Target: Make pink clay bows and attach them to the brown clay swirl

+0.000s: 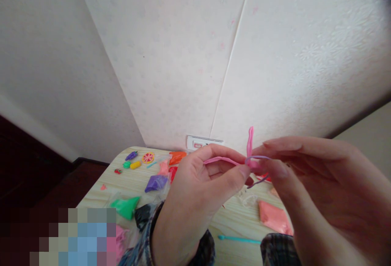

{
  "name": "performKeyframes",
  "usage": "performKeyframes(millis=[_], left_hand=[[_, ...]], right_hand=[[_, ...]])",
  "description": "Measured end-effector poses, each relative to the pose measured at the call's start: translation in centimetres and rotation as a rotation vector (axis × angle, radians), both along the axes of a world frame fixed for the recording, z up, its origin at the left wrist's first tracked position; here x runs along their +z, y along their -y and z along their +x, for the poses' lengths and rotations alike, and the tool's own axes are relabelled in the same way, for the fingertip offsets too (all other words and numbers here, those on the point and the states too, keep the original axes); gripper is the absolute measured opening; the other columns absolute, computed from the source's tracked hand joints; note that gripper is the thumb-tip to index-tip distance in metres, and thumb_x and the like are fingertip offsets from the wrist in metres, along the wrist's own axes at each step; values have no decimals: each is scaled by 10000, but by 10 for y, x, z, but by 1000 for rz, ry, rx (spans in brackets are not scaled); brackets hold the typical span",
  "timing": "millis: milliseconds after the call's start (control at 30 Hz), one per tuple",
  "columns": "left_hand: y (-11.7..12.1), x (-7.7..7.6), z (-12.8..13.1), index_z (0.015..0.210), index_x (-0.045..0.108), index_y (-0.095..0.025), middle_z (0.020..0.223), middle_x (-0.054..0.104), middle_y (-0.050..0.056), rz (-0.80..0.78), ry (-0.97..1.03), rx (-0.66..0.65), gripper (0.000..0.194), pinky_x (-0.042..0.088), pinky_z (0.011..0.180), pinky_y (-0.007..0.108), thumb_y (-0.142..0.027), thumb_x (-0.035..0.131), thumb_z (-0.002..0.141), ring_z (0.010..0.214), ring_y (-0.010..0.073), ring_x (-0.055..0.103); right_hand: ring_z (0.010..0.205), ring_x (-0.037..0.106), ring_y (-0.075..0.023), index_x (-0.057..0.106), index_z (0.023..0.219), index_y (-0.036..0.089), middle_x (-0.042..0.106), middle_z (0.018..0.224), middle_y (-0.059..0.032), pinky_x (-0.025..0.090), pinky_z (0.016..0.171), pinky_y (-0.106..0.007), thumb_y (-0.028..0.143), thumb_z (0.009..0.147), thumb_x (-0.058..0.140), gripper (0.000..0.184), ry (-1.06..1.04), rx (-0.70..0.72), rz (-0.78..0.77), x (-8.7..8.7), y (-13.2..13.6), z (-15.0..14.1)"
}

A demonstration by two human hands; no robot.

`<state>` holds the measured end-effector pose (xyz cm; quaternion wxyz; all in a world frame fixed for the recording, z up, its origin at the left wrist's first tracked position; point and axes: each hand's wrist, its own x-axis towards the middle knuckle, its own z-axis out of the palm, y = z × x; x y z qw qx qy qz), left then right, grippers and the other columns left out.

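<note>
L hand [201, 190] + R hand [320, 192] on pink strip [250, 139] & purple cord [258, 157]

L hand: thumb + fingers pinched on strip, approx. mid-length. One end sticks up, other runs L across the fingers. R hand: fingertips narrow, closed on cord; thumb hides part, so can't tell if it grips strip too. Cord loops around/beside strip between both hands; exact path unclear. All held up above surface [235, 253].

On surface, L side: purple grape-like pc [131, 155], green pc [126, 164], yellow pc [135, 164], round red/yellow slice [148, 158], tiny red pc [117, 171]. Nearer L hand: purple pkt [156, 183], green pkt [126, 207], black pkt [143, 216]; orange pkt [177, 157] at far edge. Salmon pkt [274, 216] below R hand, teal stick [240, 239] nearby, btwn sleeves.
</note>
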<state>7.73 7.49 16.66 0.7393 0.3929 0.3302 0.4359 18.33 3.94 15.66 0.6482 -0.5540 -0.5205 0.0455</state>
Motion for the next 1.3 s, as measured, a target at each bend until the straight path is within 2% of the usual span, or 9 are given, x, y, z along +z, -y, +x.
performKeyframes(millis=[167, 267, 433, 567, 700, 833, 1033, 1300], left_hand=[[1, 0, 2, 709, 644, -165, 712, 682, 8, -5, -1, -4, 109, 482, 728, 255, -162, 744, 668, 735, 148, 635], [1, 1, 2, 708, 629, -163, 740, 681, 16, 23, 3, -9, 79, 485, 762, 265, -146, 706, 699, 775, 155, 636], [1, 1, 0, 721, 617, -172, 647, 629, -22, -5, 11, -14, 99, 473, 671, 200, -145, 710, 702, 685, 109, 601], [1, 1, -2, 762, 605, -168, 627, 611, -35, -5, 53, -43, 87, 447, 640, 159, -157, 687, 735, 648, 73, 581], [1, 3, -3, 747, 601, -162, 635, 616, -23, -8, 56, -54, 131, 450, 653, 190, -201, 720, 708, 652, 92, 586], [-1, 3, -3, 771, 605, -166, 671, 631, -20, -30, 79, -77, 125, 452, 686, 196, -207, 710, 716, 683, 95, 593], [-5, -1, -4, 779, 599, -150, 631, 616, -30, -83, 205, -155, 182, 452, 671, 161, -184, 750, 684, 651, 73, 583], [-4, -5, -5, 845, 589, -125, 728, 615, 15, -76, 274, -218, 99, 478, 795, 225, -133, 658, 774, 737, 100, 595]], right_hand=[[746, 649, -133, 663, 921, 264, 680, 857, 28, 493, 639, -257, 238, 802, 652, 122, 68, 146, -64, -1, 1, 2], [764, 639, -142, 654, 913, 251, 662, 844, 20, 494, 643, -265, 227, 801, 657, 115, 83, 172, -60, -1, 2, 4], [669, 597, -121, 655, 822, 252, 653, 770, 31, 461, 566, -253, 216, 786, 664, 51, 87, 105, -5, 0, 1, 6], [637, 582, -141, 656, 789, 254, 661, 762, 15, 433, 541, -281, 242, 791, 649, 14, 73, 25, 18, -2, 0, 6], [615, 579, -144, 659, 784, 239, 671, 761, -1, 412, 517, -282, 301, 797, 647, 64, 37, 11, 40, -3, 0, 7], [588, 582, -125, 653, 775, 229, 667, 745, 8, 424, 493, -260, 272, 788, 655, 45, 14, 45, 46, -3, 0, 5], [611, 565, -132, 616, 750, 236, 638, 766, 4, 435, 515, -271, 280, 812, 603, 77, -64, -49, 49, -1, 1, -6], [609, 573, -137, 609, 749, 233, 633, 753, 8, 448, 526, -278, 217, 792, 597, 48, -100, -30, 69, -1, 0, -6]])
